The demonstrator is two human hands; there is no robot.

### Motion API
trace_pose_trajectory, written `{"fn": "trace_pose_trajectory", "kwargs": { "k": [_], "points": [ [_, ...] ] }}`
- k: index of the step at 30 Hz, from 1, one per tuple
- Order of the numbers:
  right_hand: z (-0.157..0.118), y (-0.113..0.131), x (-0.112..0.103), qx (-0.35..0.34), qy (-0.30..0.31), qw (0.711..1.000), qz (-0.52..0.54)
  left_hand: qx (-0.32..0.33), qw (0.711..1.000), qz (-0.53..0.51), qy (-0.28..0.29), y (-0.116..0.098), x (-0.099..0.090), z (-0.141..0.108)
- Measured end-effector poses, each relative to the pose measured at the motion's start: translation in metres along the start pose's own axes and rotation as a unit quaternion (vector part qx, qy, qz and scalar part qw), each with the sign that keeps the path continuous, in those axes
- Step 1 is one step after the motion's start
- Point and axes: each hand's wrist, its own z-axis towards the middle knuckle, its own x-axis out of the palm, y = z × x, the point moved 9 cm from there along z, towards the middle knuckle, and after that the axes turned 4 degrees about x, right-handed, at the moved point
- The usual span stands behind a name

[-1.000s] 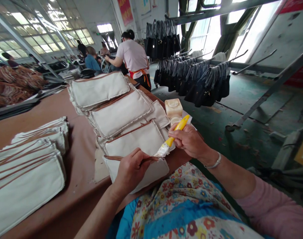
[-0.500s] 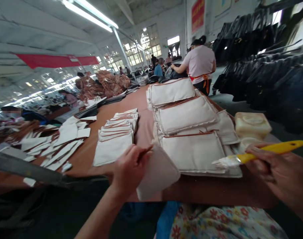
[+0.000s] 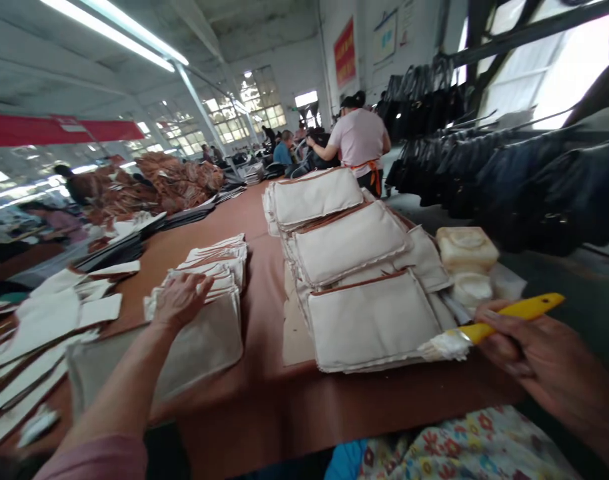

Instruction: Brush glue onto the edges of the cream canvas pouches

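My left hand point(image 3: 182, 300) lies at the upper edge of a cream fabric panel point(image 3: 204, 343), its fingers spread over the stack. Behind that panel, more cream panels point(image 3: 219, 253) overlap in a fanned pile. My right hand point(image 3: 529, 347) grips a yellow-handled brush point(image 3: 514, 311), whose bristles point(image 3: 447, 347) are coated with something white. The bristle tip is at the lower right corner of the nearest flat cream pouch point(image 3: 374, 320), which has a brown strip along its top. I cannot tell whether they touch.
Further stacked pouches point(image 3: 352, 243) run up the brown-covered table point(image 3: 264, 393). A yellowish plastic container point(image 3: 467, 250) stands at right. Loose cream strips point(image 3: 44, 327) lie at left. Dark bags point(image 3: 534, 187) hang on racks; a co-worker point(image 3: 359, 140) stands at the far end.
My left hand has moved left with the panel, which now lies over the left pile. The brush stays in my right hand near the pouch corner. The view has shifted right.
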Motion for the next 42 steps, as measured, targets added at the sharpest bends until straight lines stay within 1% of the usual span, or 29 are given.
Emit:
{"fn": "trace_pose_trajectory", "kwargs": {
  "k": [1,2,3,4,6,7,8,9,10,11,12,14,17,19,22,25,27,28,30,32,33,35,37,39,40,42],
  "points": [
    [-0.002,0.006,0.000,-0.008,-0.005,1.000,0.007,0.024,0.999,0.015,-0.020,-0.017,0.016,0.012],
    [-0.003,0.011,-0.001,-0.017,-0.008,1.000,0.017,0.056,0.997,0.030,-0.039,-0.042,0.029,0.025],
    [-0.003,0.015,-0.002,-0.025,-0.008,0.999,0.028,0.094,0.993,0.037,-0.055,-0.074,0.039,0.036],
    [-0.002,0.018,-0.002,-0.033,-0.004,0.999,0.037,0.136,0.988,0.029,-0.062,-0.112,0.047,0.046],
    [-0.001,0.021,-0.005,-0.047,0.001,0.998,0.049,0.212,0.976,-0.012,-0.041,-0.191,0.061,0.066],
    [0.000,0.021,-0.007,-0.052,0.003,0.997,0.055,0.235,0.971,-0.029,-0.020,-0.228,0.066,0.076],
    [0.001,0.020,-0.009,-0.057,0.002,0.996,0.062,0.245,0.969,-0.039,0.001,-0.261,0.072,0.086],
    [0.001,0.019,-0.012,-0.059,-0.001,0.996,0.069,0.246,0.968,-0.043,0.016,-0.290,0.077,0.097],
    [0.002,0.016,-0.016,-0.058,-0.004,0.996,0.075,0.239,0.970,-0.043,0.026,-0.313,0.083,0.109],
    [0.002,0.013,-0.020,-0.054,-0.008,0.995,0.079,0.228,0.972,-0.040,0.031,-0.332,0.088,0.122],
    [0.003,0.010,-0.025,-0.049,-0.011,0.995,0.084,0.214,0.976,-0.036,0.035,-0.347,0.095,0.134],
    [0.004,0.006,-0.036,-0.039,-0.018,0.995,0.091,0.182,0.982,-0.026,0.044,-0.367,0.108,0.157],
    [0.008,0.007,-0.052,-0.039,-0.028,0.993,0.104,0.143,0.988,-0.013,0.063,-0.384,0.124,0.180],
    [0.010,0.011,-0.061,-0.046,-0.035,0.992,0.114,0.139,0.988,-0.011,0.073,-0.391,0.126,0.186],
    [0.014,0.017,-0.068,-0.055,-0.036,0.990,0.127,0.164,0.984,-0.015,0.073,-0.397,0.115,0.182],
    [0.017,0.022,-0.068,-0.067,-0.023,0.989,0.133,0.190,0.981,-0.013,0.042,-0.394,0.094,0.164],
    [0.017,0.025,-0.067,-0.081,-0.016,0.987,0.137,0.205,0.979,-0.010,0.003,-0.390,0.081,0.147],
    [0.016,0.026,-0.066,-0.088,-0.013,0.986,0.138,0.214,0.976,-0.012,-0.029,-0.389,0.073,0.138],
    [0.013,0.029,-0.066,-0.095,-0.009,0.985,0.141,0.241,0.963,-0.028,-0.119,-0.386,0.051,0.117],
    [0.007,0.030,-0.068,-0.094,-0.011,0.986,0.138,0.276,0.935,-0.059,-0.215,-0.382,0.022,0.090],
    [0.004,0.032,-0.070,-0.094,-0.015,0.986,0.134,0.296,0.919,-0.075,-0.250,-0.380,0.008,0.075],
    [-0.004,0.037,-0.077,-0.100,-0.025,0.986,0.131,0.342,0.886,-0.100,-0.296,-0.376,-0.024,0.044],
    [-0.013,0.046,-0.083,-0.117,-0.024,0.983,0.137,0.382,0.860,-0.113,-0.318,-0.372,-0.055,0.011],
    [-0.022,0.058,-0.085,-0.138,-0.011,0.980,0.144,0.415,0.846,-0.121,-0.313,-0.368,-0.079,-0.020],
    [-0.027,0.063,-0.085,-0.148,-0.003,0.979,0.143,0.429,0.844,-0.124,-0.298,-0.366,-0.087,-0.032],
    [-0.035,0.071,-0.085,-0.163,0.006,0.977,0.140,0.448,0.844,-0.126,-0.268,-0.362,-0.091,-0.055]
  ]
}}
